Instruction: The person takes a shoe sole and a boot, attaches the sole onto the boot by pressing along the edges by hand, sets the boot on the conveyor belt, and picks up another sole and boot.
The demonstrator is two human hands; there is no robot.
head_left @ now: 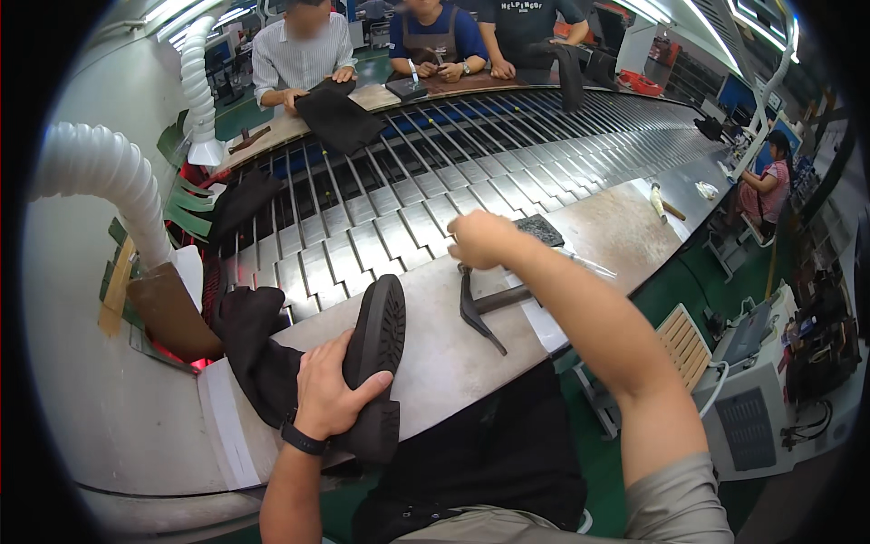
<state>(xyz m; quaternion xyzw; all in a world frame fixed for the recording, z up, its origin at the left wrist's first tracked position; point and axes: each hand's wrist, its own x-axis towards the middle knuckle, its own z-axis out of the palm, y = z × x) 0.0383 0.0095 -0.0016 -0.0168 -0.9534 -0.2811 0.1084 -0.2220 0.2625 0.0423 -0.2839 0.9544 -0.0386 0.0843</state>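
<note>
"Worktop first: how is it looking?"

"Pale and scuffed (435, 390), it's curving across the lower middle, carrying a hammer (469, 306) near centre. Metal slats (399, 227) are gleaming beyond it."

"And the black boot (373, 340)?"

"Resting left of centre, its sole facing right; the left hand (331, 390) is clamping it, thumb across the sole."

"The right hand (485, 240)?"

"Curling mid-frame; I can't tell whether it's gripping anything."

"The room?"

"Three people (435, 45) are lining the top; a white hose (101, 172) is arching at upper left."
</note>
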